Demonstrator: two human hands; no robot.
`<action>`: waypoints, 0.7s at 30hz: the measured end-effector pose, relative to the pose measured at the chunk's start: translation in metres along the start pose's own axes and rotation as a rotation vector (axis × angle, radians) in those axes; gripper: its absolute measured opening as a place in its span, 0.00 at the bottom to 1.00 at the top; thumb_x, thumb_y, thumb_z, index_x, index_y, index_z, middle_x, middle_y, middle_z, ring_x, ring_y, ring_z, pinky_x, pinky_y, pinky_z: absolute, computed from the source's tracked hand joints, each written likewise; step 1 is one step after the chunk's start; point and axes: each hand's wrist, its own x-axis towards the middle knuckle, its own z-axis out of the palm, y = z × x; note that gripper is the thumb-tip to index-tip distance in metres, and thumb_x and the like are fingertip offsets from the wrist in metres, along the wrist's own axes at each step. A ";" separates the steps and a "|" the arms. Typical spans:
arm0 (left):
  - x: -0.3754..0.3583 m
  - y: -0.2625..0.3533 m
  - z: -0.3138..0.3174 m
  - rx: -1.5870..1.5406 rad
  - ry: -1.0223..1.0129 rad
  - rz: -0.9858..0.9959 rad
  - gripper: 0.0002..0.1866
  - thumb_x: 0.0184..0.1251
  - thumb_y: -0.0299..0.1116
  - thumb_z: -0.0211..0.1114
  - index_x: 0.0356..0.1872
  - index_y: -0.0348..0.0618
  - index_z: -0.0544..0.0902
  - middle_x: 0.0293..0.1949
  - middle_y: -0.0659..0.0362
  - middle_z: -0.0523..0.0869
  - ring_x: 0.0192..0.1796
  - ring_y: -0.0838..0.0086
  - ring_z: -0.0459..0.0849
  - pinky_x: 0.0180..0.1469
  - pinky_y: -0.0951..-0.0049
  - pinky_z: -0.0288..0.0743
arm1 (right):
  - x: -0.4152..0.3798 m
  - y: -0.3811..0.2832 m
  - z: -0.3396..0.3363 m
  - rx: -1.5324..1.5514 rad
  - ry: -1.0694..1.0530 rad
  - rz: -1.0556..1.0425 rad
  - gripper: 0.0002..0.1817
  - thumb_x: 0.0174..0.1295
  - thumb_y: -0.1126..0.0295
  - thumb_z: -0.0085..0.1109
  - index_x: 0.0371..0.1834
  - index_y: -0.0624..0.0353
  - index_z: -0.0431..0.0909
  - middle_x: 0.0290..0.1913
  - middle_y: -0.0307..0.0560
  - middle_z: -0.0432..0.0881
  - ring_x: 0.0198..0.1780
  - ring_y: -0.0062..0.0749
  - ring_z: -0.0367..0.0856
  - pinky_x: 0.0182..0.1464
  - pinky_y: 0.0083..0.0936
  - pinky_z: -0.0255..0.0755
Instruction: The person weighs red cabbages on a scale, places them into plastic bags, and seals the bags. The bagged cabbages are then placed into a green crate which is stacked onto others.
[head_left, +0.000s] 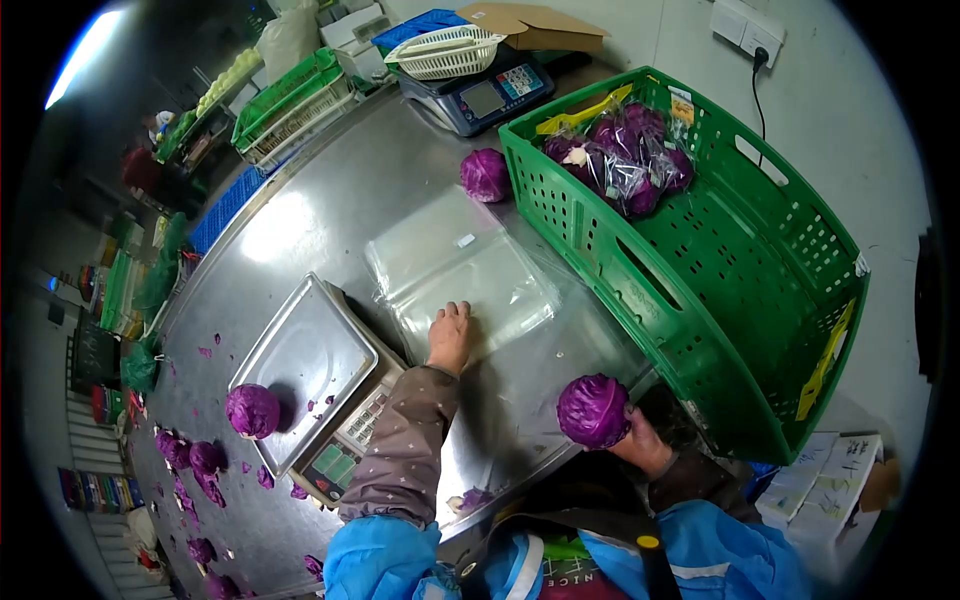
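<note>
Steel table [330, 215]: left hand [450, 335] flat, fingers together on clear bags [465, 275]; right hand [640, 440] fingers clamped round red cabbage [593, 410].

The left hand [450, 335] reaches forward, palm down and fingers flat together, its arm in a brown dotted sleeve. The right hand [640, 440] stays low near the body, fingers curled closed, wrist bent inward.

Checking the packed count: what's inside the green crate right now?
Inside the green crate, bagged purple cabbages sit bunched in the far corner. How many cannot be told: they overlap. The rest shows bare crate floor.
</note>
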 end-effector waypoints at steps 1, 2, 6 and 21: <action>0.002 -0.004 -0.001 -0.041 0.021 -0.005 0.08 0.55 0.27 0.53 0.38 0.43 0.70 0.37 0.51 0.75 0.40 0.57 0.76 0.36 0.60 0.74 | 0.002 0.000 -0.002 0.005 -0.004 -0.003 0.44 0.46 0.49 0.64 0.63 0.57 0.54 0.60 0.49 0.63 0.59 0.41 0.65 0.59 0.41 0.64; 0.006 -0.008 -0.002 -0.115 0.002 -0.052 0.07 0.57 0.26 0.52 0.37 0.44 0.71 0.33 0.49 0.77 0.37 0.55 0.78 0.33 0.58 0.73 | 0.003 0.000 -0.006 -0.008 -0.006 0.024 0.46 0.45 0.48 0.64 0.64 0.57 0.54 0.60 0.50 0.63 0.59 0.40 0.65 0.58 0.40 0.65; 0.025 0.007 -0.063 -0.388 0.526 -0.246 0.07 0.59 0.25 0.50 0.38 0.42 0.71 0.27 0.46 0.78 0.30 0.51 0.77 0.29 0.55 0.70 | 0.016 -0.008 0.014 -0.233 -0.045 0.020 0.48 0.44 0.47 0.64 0.64 0.61 0.52 0.61 0.50 0.62 0.60 0.38 0.64 0.60 0.36 0.63; -0.061 0.055 -0.098 -0.947 0.209 -0.103 0.09 0.60 0.25 0.55 0.41 0.36 0.79 0.31 0.52 0.83 0.32 0.71 0.82 0.36 0.75 0.73 | 0.116 0.002 0.090 -1.064 0.075 -0.673 0.43 0.41 0.64 0.66 0.62 0.56 0.53 0.54 0.49 0.66 0.54 0.35 0.68 0.56 0.29 0.64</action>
